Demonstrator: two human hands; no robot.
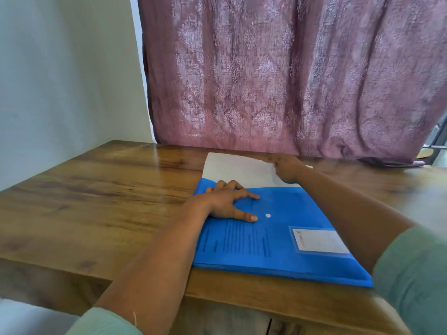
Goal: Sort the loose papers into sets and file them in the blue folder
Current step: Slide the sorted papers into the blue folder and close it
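Blue folder point(278, 238), white papers point(237, 169), brown wood-grain table point(96, 201), mauve patterned curtain point(278, 76)

A wooden table point(96, 201) with a warm brown, streaked grain fills the lower part of the view; its glossy top catches a pale sheen near the far edge, and its thick front edge faces the camera. Behind it hangs a mauve curtain point(290, 76) woven with a lighter floral pattern, its folds reaching down to the tabletop. Daylight glows through the fabric. To the left stands a plain, pale wall point(67, 81). At the far right, past the curtain's edge, a dark metal frame point(437, 141) shows, blurred.
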